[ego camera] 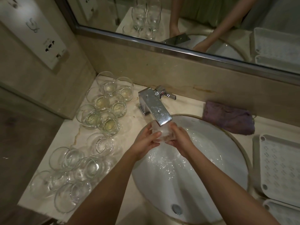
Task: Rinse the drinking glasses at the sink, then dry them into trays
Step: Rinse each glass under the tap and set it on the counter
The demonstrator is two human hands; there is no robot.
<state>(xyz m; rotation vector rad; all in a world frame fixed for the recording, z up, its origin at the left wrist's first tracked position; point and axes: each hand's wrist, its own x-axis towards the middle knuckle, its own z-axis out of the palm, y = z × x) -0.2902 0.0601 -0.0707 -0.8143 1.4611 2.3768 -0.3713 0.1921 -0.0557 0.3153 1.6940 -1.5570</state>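
At the left of the frame, I am leaving the waiting glasses (84,138) standing on the marble counter (129,111), packed rim to rim in a band running from upper centre-left down to lower left; several of the upper ones are holding a yellowish liquid. These are crowding the counter edge, so a stray elbow could, I judge, be knocking one off or chipping two together.

At centre, I am holding one glass (163,133) under the running faucet (155,108). My left hand (146,143) is curling round its left side and my right hand (180,141) is curling round its right side, both gripping it just below the spout, above the upper rim of the sink (235,159). The glass itself is blurring into the water, so I cannot tell which way its mouth is facing. The likely failure here is slippage: wet glass, wet fingers and a hard metal spout just above could be producing a knock or a drop into the basin.

At right, a purple cloth (228,119) is lying folded beside the sink, and white trays (279,169) are waiting at the frame's right edge. Carrying a dripping glass across could be wetting the counter and loosening my grip.
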